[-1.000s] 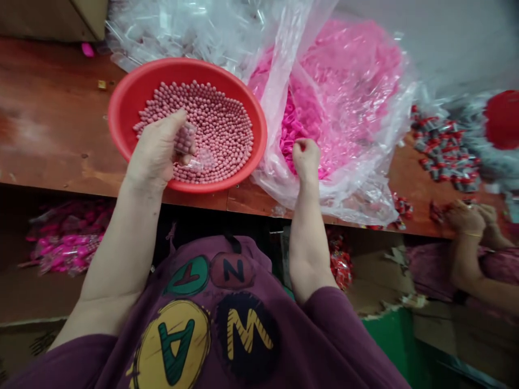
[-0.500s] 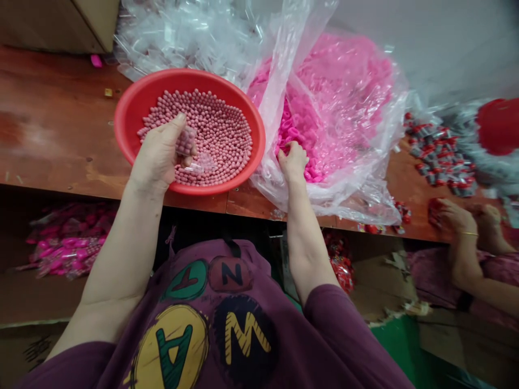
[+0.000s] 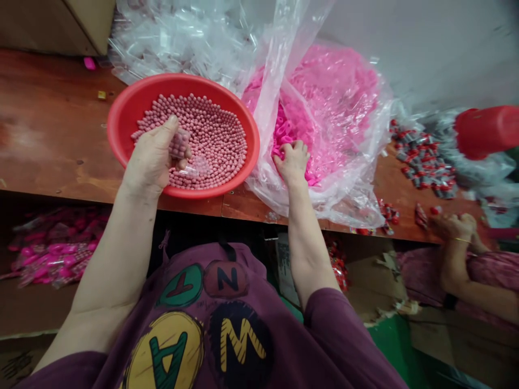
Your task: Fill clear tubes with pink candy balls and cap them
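My left hand sits at the near rim of a red plastic basin filled with small pink beads. Its fingers are shut on a small clear plastic tube that has pink beads inside. My right hand rests with its fingers apart on a heap of bright pink plastic pieces. That heap lies inside a clear plastic bag, which stands just right of the basin. The bag's film hides much of the heap.
A wooden table edge runs below the basin. A bag of clear plastic tubes lies behind it. At right, a co-worker's hands work near red-and-grey pieces and a red cylinder. Pink packets lie below the table.
My right hand has moved down and left onto the pink pieces, and its fingers have spread apart. My left hand still grips the tube. The co-worker's hands have shifted slightly.
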